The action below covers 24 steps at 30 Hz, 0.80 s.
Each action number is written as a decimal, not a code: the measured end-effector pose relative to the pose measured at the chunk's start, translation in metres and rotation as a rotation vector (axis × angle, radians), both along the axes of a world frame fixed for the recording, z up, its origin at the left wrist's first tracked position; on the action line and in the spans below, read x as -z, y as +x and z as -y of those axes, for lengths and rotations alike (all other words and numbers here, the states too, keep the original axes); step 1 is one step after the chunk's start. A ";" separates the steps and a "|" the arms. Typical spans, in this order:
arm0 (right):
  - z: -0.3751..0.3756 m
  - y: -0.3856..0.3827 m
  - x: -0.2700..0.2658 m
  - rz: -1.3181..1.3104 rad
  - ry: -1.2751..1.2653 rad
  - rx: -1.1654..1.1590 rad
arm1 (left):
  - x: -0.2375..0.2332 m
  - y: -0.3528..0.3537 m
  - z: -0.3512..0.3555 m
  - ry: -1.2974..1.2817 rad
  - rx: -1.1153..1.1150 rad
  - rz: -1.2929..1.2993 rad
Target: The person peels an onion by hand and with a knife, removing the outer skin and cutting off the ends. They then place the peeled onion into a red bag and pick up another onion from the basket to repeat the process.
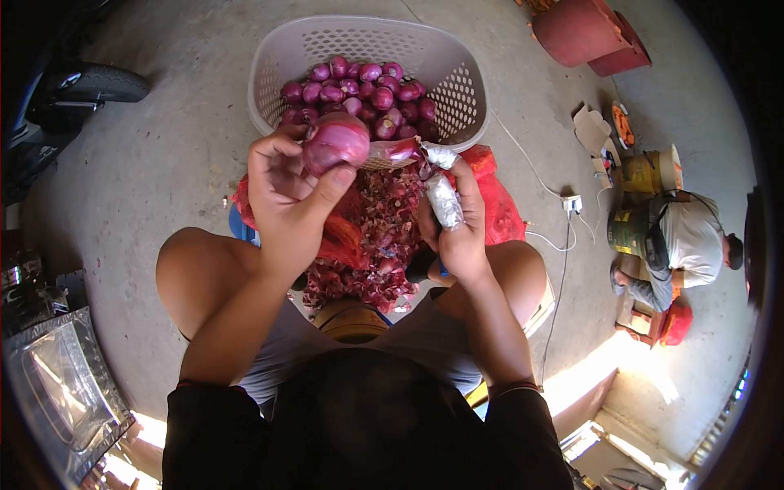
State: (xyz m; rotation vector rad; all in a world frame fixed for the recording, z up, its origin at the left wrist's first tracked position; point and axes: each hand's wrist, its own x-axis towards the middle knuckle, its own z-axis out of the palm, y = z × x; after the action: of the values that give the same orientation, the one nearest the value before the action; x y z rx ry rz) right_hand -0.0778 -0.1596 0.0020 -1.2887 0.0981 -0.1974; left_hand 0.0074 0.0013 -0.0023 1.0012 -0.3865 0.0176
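A large red onion point(336, 145) is held by its sides between the thumb and fingers of my left hand point(290, 175). My right hand point(459, 216) is to the right of it, fingers curled, with silver wrapping point(444, 202) on the thumb and on the index finger. By the wrapped index fingertip is a shiny reddish-purple piece of onion skin point(404, 149). What lies inside my right fist is hidden; a bit of blue shows under it. Beyond both hands, a grey plastic basket point(263, 77) holds many red onions point(381, 99).
Loose onion skins point(384, 220) pile up between my knees, beside a red mesh sack point(505, 214). White cables and a power strip point(572, 202) lie on the floor at right. Another person point(688, 241) bends near buckets. A motorbike wheel point(102, 82) stands at left.
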 end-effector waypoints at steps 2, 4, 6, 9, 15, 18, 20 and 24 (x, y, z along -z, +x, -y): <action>0.004 0.000 -0.001 -0.018 -0.026 -0.014 | -0.002 0.001 -0.002 -0.035 0.039 -0.048; 0.008 0.000 -0.002 -0.032 -0.086 -0.034 | -0.003 0.001 -0.002 -0.039 0.046 -0.094; 0.010 0.000 -0.002 -0.076 -0.248 -0.026 | -0.005 0.000 -0.003 -0.042 0.078 -0.104; 0.020 0.001 0.006 -0.073 -0.582 -0.075 | -0.006 -0.001 -0.002 -0.029 0.095 -0.108; 0.033 -0.008 0.001 -0.158 -0.971 -0.150 | -0.006 0.000 -0.002 -0.044 0.117 -0.161; 0.033 -0.009 -0.001 -0.065 -0.828 -0.143 | -0.007 -0.001 -0.002 0.011 0.124 -0.139; 0.025 -0.009 -0.014 -0.027 -0.695 -0.151 | -0.007 -0.002 -0.001 0.058 0.142 -0.096; 0.026 -0.011 -0.011 0.035 -0.824 -0.180 | -0.008 -0.006 0.001 0.087 0.200 -0.045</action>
State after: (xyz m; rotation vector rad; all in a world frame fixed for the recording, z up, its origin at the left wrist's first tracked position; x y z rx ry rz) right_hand -0.0893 -0.1858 0.0128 -2.1021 -0.1476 -0.1043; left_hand 0.0014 0.0001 0.0054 1.0430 -0.4473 -0.2036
